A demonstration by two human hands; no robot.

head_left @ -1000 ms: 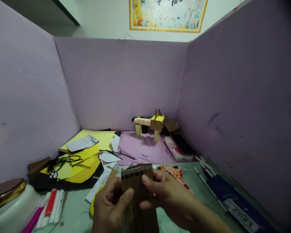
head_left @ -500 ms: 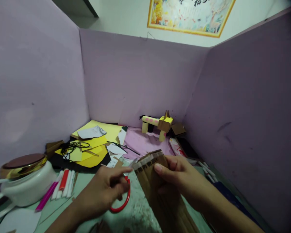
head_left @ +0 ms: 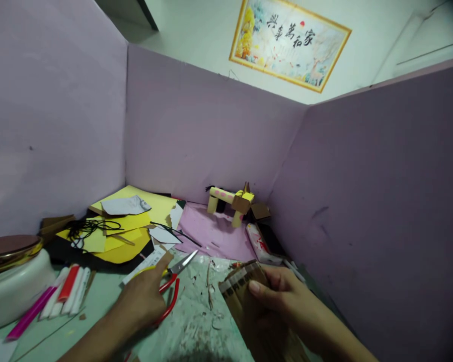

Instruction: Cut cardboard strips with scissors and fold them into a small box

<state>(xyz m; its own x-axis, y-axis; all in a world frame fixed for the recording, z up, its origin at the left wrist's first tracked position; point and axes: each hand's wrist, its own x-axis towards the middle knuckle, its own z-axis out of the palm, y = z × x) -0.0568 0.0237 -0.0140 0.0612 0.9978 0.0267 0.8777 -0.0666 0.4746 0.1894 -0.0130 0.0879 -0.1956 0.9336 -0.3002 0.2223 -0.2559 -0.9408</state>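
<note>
In the head view my left hand (head_left: pixel 145 299) is at a pair of scissors (head_left: pixel 183 264) with red and yellow handles. Its fingers lie over the handles and seem closed on them, with the index finger across the yellow part. The blades point away and to the right, slightly parted. My right hand (head_left: pixel 283 296) pinches a folded brown cardboard strip (head_left: pixel 245 301) near its upper end, thumb on top. Clear tape with dark print crosses that end. The strip's lower part runs out of view.
A yellow paper giraffe-like model (head_left: pixel 230 198) stands on pink cloth (head_left: pixel 215 236) at the back. Left lie yellow paper sheets (head_left: pixel 128 246), black cord (head_left: pixel 86 229), markers (head_left: pixel 66 291) and a white pot (head_left: pixel 17 286). Purple panels (head_left: pixel 211 130) enclose the table.
My left hand has drawn back leftwards to the scissor handles, so the blades show fully. My right hand still holds the cardboard, now slightly lower. The view has turned right and tilted.
</note>
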